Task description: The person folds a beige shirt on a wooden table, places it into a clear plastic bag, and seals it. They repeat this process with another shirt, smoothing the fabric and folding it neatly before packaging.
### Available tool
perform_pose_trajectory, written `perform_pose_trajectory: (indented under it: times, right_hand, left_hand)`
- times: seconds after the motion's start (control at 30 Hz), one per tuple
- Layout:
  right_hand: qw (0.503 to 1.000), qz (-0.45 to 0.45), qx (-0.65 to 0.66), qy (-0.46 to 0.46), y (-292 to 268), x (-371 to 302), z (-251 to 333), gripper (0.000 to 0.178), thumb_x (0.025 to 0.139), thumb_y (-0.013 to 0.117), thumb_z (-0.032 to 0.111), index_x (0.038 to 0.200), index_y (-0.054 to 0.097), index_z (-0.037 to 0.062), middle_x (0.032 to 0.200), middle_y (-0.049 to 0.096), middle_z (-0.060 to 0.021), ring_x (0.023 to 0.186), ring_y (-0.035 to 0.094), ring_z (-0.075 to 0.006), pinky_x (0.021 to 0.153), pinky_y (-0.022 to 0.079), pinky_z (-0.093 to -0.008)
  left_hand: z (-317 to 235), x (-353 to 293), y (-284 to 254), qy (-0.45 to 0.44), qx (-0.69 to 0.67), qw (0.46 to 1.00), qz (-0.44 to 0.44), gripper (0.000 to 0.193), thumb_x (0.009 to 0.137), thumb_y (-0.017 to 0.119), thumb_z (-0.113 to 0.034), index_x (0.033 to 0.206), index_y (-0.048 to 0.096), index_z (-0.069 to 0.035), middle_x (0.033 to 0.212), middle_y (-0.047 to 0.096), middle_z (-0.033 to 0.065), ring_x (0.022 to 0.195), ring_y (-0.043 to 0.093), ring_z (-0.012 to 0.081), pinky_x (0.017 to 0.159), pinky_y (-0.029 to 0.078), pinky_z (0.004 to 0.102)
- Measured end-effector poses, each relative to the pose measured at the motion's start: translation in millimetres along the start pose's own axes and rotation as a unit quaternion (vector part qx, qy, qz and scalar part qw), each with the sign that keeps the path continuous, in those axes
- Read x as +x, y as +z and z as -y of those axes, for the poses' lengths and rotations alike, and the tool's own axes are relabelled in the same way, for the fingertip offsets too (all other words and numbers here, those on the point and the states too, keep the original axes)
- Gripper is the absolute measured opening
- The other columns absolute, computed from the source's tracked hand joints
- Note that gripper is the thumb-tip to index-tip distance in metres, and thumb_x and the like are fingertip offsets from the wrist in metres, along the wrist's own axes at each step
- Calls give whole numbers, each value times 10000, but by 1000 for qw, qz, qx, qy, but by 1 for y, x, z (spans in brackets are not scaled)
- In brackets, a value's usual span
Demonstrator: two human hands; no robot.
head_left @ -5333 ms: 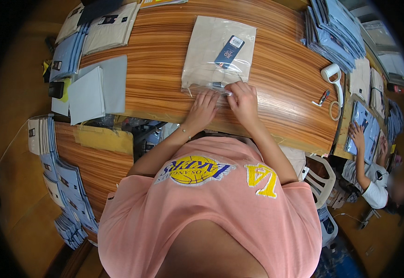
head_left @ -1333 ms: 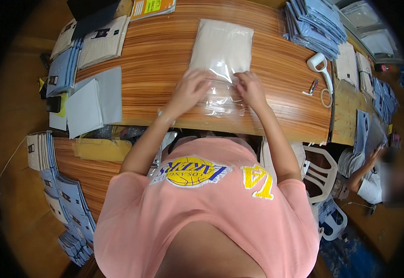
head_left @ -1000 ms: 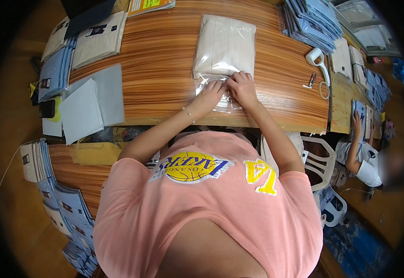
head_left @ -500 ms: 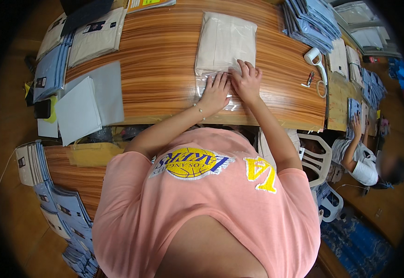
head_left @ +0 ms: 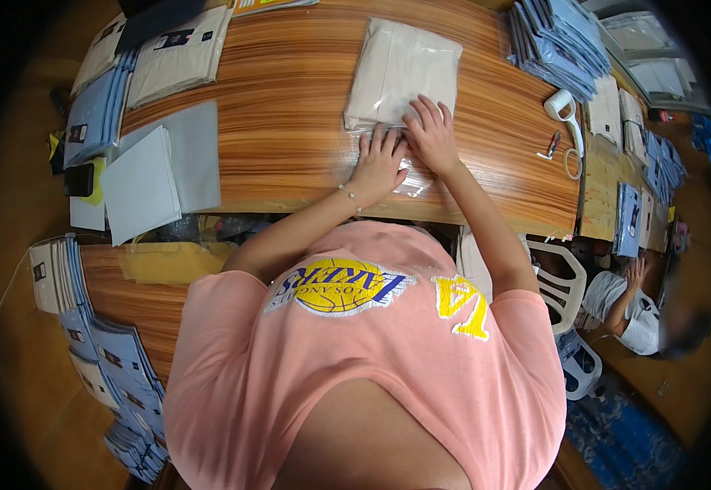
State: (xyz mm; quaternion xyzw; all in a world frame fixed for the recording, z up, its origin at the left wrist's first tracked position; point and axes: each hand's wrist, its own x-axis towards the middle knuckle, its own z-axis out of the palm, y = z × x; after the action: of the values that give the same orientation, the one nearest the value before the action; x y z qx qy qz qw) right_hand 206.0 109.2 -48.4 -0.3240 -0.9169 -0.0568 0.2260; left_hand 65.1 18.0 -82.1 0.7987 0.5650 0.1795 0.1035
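bagged garment (head_left: 400,73) points away from the hands (head_left: 433,145), far end leaning right.

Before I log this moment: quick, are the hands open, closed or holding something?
Left hand: open, palm down on the clear plastic flap.
Right hand: open, fingers spread over the bagged beige fabric.

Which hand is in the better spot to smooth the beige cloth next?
Probably the right hand: its fingers reach over the near right part of the beige cloth, while the left hand lies lower, over the clear plastic flap.
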Motion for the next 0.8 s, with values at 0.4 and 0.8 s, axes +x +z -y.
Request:
perform_pose_trajectory:
  times: [0.4, 0.8]
  right_hand:
    - [986, 83, 139, 33, -10, 27, -12, 321, 763, 624, 103, 1078, 567, 101, 1018, 623, -64, 910, 615, -255, 708, 517, -362]
    - [987, 51, 112, 102, 12, 18, 1, 391, 731, 650, 108, 1113, 563, 117, 1150, 570, -71, 1134, 496, -256, 931, 373, -439]
  left_hand:
    - [5, 10, -6, -18, 114, 993, -2, 558, 820, 568, -391, 1242, 471, -41, 1338, 375, 189, 1228, 341, 347, 967, 264, 594]
    - [14, 0, -14, -19, 54, 998, -24, 572, 831, 563, -435, 1279, 476, -90, 1242, 442, 140, 1211, 361, 334, 979, 281, 550]
